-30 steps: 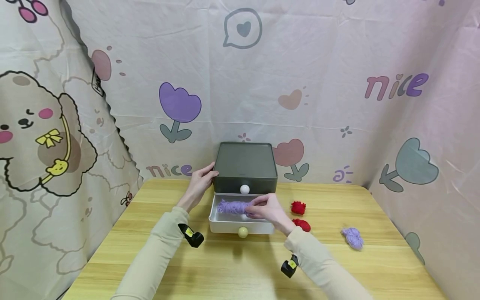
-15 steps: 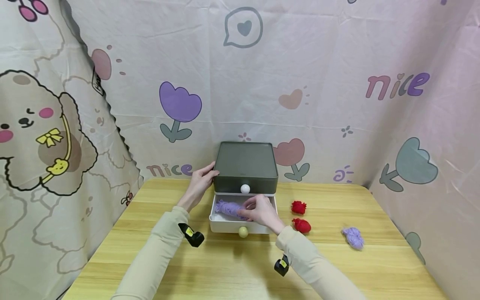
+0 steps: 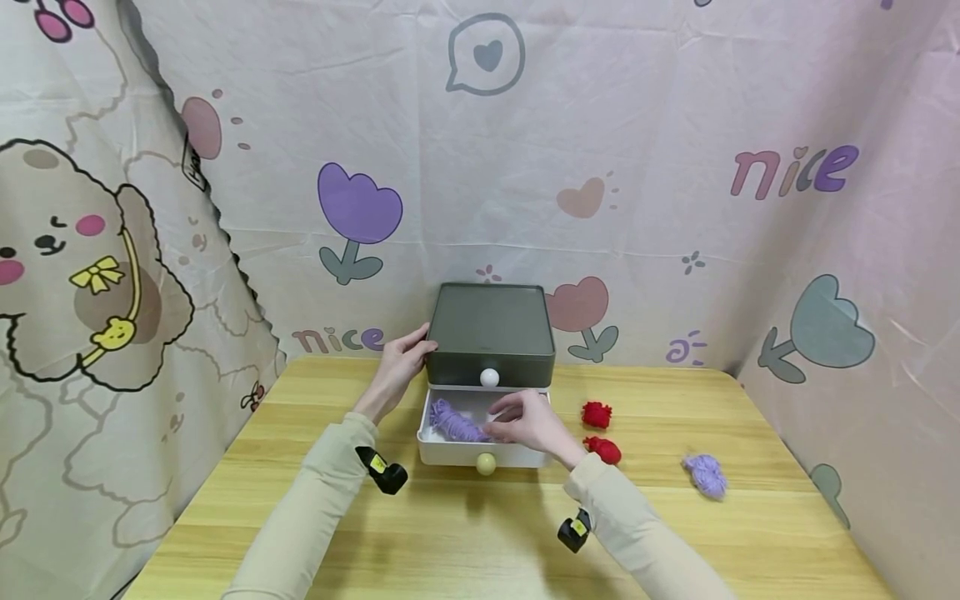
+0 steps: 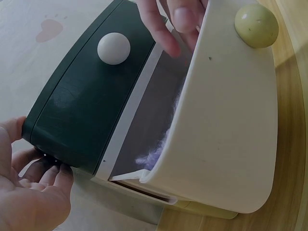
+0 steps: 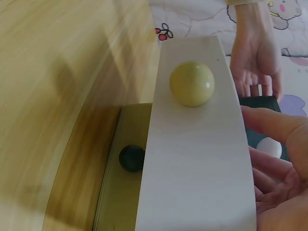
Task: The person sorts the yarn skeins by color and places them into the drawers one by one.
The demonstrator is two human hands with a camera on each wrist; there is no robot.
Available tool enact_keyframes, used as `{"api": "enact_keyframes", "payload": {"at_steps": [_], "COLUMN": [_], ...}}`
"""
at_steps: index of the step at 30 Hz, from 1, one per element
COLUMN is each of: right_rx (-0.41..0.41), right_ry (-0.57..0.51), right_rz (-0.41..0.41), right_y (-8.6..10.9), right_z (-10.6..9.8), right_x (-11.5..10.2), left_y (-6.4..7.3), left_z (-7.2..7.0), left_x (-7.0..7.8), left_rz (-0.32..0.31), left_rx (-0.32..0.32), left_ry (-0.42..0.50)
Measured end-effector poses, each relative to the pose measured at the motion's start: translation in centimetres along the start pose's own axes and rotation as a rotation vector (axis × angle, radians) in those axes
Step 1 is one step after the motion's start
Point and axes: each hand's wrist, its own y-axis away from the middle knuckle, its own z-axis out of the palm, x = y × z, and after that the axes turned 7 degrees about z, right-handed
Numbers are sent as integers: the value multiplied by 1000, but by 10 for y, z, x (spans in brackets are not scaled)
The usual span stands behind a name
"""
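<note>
A small desktop drawer unit (image 3: 491, 321) with a dark green top section has its white middle drawer (image 3: 517, 454) pulled out. Inside that drawer, toward the left, a bundle of purple yarn (image 3: 455, 422) lies slantwise. My left hand (image 3: 399, 367) grips the left side of the dark section, thumb near the top edge and fingers bent against the side (image 4: 41, 180). Over the drawer's right part is my right hand (image 3: 532, 423), its thumb and fingers spread apart beside the yarn's near end with nothing between them. A yellow knob (image 4: 256, 26) sits on the drawer front.
Right of the unit on the wooden table (image 3: 637, 533) lie two red yarn bundles (image 3: 597, 415). Farther right is another purple yarn bundle (image 3: 706, 476). Below the open drawer, a yellow-green drawer with a dark knob (image 5: 132, 158) is closed. A printed curtain hangs behind.
My right hand has let go of the purple yarn, which now lies tilted in the drawer; the hand shifted left, then slightly back right. My left hand stays put.
</note>
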Motion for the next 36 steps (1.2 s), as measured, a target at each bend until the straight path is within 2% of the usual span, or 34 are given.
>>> {"api": "enact_keyframes", "payload": {"at_steps": [5, 10, 16, 23, 36], "right_rx": [-9, 21, 108, 163, 214], "right_ry": [-87, -128, -154, -281, -379], "right_rz": [-15, -43, -60, -74, -237], "right_y": [17, 16, 17, 27, 48], "right_z": [-7, -8, -9, -14, -28], "right_x": [-21, -7, 14, 26, 47], "left_y": [0, -2, -1, -1, 0], "left_z": [1, 0, -1, 0, 0], "left_x": [0, -4, -4, -2, -2], "left_rz": [0, 3, 10, 3, 1], "left_rx": [4, 0, -3, 13, 13], "left_ry": [2, 2, -11, -20, -8]}}
